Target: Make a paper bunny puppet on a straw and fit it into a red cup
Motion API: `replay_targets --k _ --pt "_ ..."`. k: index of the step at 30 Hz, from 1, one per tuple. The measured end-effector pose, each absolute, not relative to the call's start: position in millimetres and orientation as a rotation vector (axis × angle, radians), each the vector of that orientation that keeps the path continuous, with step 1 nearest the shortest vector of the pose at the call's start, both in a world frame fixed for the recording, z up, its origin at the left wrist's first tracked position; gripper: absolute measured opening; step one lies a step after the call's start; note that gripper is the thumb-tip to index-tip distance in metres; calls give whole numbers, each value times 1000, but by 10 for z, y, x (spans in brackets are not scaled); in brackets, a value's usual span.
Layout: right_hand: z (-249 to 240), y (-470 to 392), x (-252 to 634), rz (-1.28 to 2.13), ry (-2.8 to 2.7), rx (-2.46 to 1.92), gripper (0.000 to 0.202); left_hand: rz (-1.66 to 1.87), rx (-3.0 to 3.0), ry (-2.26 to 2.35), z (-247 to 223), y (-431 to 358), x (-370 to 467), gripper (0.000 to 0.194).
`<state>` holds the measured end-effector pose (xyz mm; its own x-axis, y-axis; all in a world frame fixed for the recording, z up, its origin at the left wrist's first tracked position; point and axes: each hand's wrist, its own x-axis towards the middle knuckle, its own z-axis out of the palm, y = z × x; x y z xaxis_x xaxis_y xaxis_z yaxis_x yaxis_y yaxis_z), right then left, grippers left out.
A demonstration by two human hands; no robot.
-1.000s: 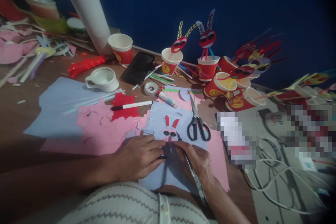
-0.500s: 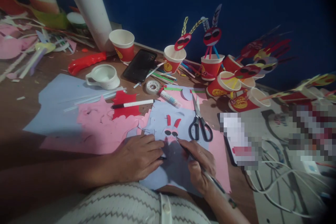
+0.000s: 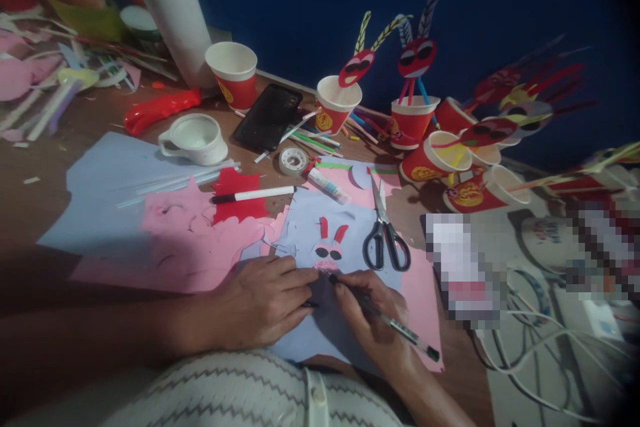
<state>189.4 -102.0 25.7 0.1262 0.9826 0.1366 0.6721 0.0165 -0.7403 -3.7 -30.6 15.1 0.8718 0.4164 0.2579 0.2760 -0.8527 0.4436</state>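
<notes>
My right hand [image 3: 375, 313] grips a gel pen [image 3: 400, 328], its tip at the pink mouth area of a small paper bunny face [image 3: 327, 250]. The face has red ears and black oval eyes and lies on a blue-grey paper sheet [image 3: 345, 213]. My left hand [image 3: 273, 300] rests on the sheet with its fingers together, one fingertip at the face's lower edge. From between its lower fingers sticks a small black pen cap [image 3: 310, 304]. Black-handled scissors [image 3: 383, 233] lie open just right of the face.
Behind lie a glue stick [image 3: 327, 185], a tape roll [image 3: 293, 161], a marker [image 3: 255, 195], a black phone [image 3: 267, 117] and a white mug [image 3: 194, 139]. Several red paper cups [image 3: 340, 107] hold paper figures on straws. White cables [image 3: 530, 347] run at the right.
The pen tip has moved down and left from beside the eye to the mouth, and the pen lies flatter. Pink marks there look denser. My view has shifted slightly.
</notes>
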Motion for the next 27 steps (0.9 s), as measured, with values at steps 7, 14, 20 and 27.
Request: replay_targets --k 7,14,20,27 --pt "212 -1007 1898 543 -1643 -1742 9 452 2655 498 185 -288 -25 18" --pt "202 -999 1905 551 -1669 -1711 7 428 2658 463 186 -283 -20 18" --pt "196 -987 1910 530 -1708 -1678 3 456 2639 481 185 -285 -3 17" --pt "230 -987 1929 534 -1730 -1702 7 463 2627 489 187 -283 -9 16"
